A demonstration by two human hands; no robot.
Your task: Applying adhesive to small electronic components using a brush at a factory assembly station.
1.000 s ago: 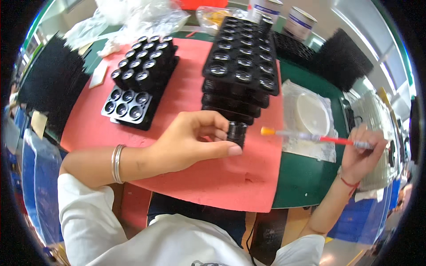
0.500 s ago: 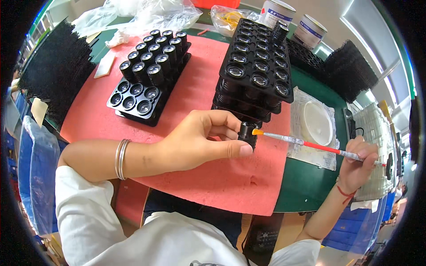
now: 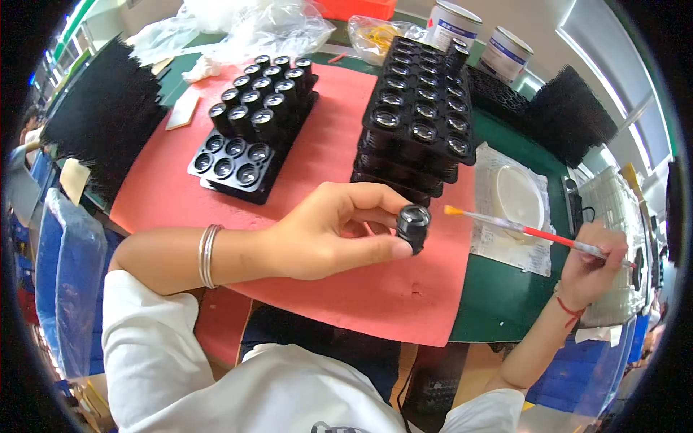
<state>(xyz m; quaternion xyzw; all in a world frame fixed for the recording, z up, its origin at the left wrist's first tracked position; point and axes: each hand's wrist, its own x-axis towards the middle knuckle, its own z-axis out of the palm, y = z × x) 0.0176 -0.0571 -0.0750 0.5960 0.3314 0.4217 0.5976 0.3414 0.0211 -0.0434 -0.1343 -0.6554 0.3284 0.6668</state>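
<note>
Crumpled clear plastic far beyond the left hand, two white cans beyond it rightward; white slab beyond it leftward

Location: I log this as a workshop. Evidence: green bench, pink foam mat, stacked black trays, rows of lens-topped cylinders, metal cans, fine brush in my right hand.

The left hand partly hides the black cylinder.
</note>
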